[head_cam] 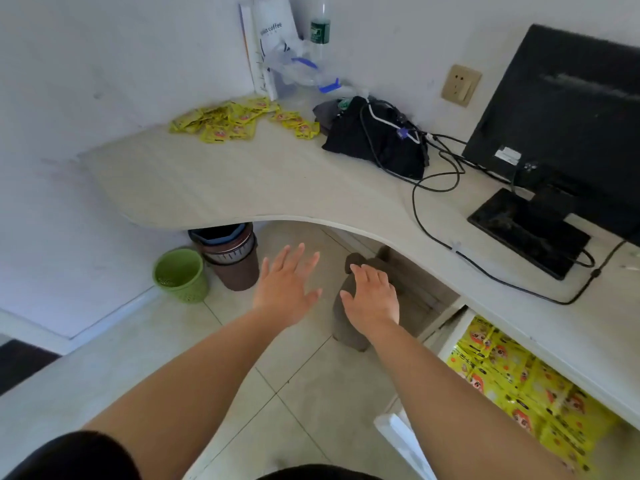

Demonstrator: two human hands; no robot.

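Both my arms reach forward over the tiled floor, below the curved front edge of a pale desk [242, 181]. My left hand [285, 287] is held flat with fingers spread and holds nothing. My right hand [372, 297] hangs with fingers loosely bent, over a grey object [346, 327] on the floor; whether it touches it I cannot tell. Several yellow snack packets [228, 121] lie scattered at the desk's far corner.
A black bag [374, 143] with cables and a black monitor [561, 109] sit on the desk's right side. A green bin [181, 273] and stacked brown bins [232, 258] stand under the desk. An open drawer [512, 379] holds more yellow packets. A water bottle [320, 27] stands by the wall.
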